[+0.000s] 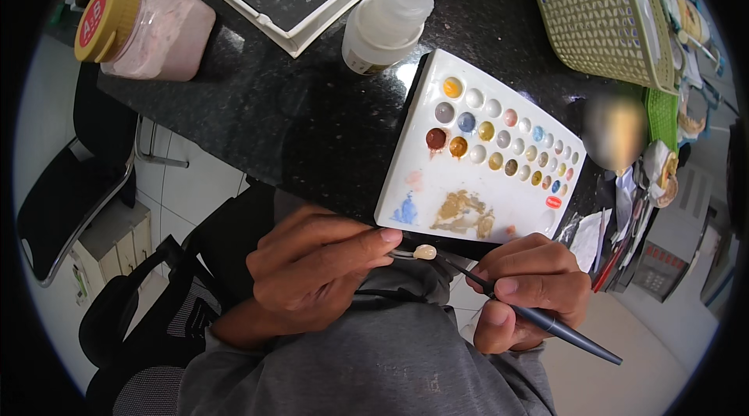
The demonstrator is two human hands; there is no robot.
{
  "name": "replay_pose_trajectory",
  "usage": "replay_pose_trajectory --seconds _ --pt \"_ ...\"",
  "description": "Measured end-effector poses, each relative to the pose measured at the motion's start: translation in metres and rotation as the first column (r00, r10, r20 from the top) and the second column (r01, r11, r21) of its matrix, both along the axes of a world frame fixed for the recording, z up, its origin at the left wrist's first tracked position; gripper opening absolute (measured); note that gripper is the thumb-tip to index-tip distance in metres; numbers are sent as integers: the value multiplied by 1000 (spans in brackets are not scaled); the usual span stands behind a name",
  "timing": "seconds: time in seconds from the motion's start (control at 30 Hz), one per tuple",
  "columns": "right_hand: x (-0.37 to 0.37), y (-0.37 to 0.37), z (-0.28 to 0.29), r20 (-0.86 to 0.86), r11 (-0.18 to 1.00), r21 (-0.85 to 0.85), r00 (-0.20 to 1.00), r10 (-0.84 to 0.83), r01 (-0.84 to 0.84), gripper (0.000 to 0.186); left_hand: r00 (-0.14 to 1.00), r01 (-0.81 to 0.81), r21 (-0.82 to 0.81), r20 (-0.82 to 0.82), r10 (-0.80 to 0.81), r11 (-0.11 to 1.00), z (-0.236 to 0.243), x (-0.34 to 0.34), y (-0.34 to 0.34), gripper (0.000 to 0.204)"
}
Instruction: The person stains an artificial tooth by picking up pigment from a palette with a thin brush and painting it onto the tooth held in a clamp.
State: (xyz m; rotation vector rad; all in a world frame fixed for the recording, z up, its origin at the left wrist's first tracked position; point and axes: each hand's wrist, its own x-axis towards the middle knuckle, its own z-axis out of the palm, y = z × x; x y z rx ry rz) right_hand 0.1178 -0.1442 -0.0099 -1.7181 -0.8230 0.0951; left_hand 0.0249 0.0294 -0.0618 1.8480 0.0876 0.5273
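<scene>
My left hand is closed in a pinch on a thin metal holder, perhaps tweezers, mostly hidden by the fingers. At its tip sits a small cream-coloured dental crown. From the other side my right hand grips a dark fine-tipped brush between thumb and fingers. The brush tip points at the crown and is very close to it; whether they touch I cannot tell. Just beyond both hands lies a white palette with rows of small wells of coloured paste and brown and blue smears.
A dark speckled counter carries a clear jar with a yellow lid, a white plastic bottle and a white-framed tray. At the right stand a pale perforated basket and cluttered tools. A black chair is at the left.
</scene>
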Motion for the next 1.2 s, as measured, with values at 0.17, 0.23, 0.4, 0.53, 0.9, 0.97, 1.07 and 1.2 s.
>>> replay_pose_trajectory --seconds 0.17,0.23,0.4,0.53,0.9,0.97,1.07,1.2 --pt "-1 0 0 -6 1000 9 1000 -30 30 21 1000 8 3 6 -8 1000 0 0 1 33" --pt "-1 -2 0 -5 1000 -12 1000 -20 20 21 1000 22 12 -5 -22 1000 0 -1 2 33" --pt "-6 -6 -2 -39 990 58 991 -126 128 15 999 16 25 29 -16 1000 -1 0 1 34" --pt "10 -8 8 0 978 196 998 -66 65 26 999 14 20 39 -15 1000 -2 0 1 33" --pt "65 31 29 -165 974 -210 979 -121 85 20 993 80 -203 -64 -94 976 8 -2 4 25" --pt "70 33 25 -123 980 -197 992 -35 10 18 986 102 -287 -95 -135 952 9 -3 3 23" --pt "68 33 23 -128 979 -200 990 -51 25 16 970 84 -407 -174 -168 910 11 -6 2 18" --pt "67 34 20 -107 977 -215 994 -34 10 13 930 57 -461 -298 -215 885 11 -9 4 18"
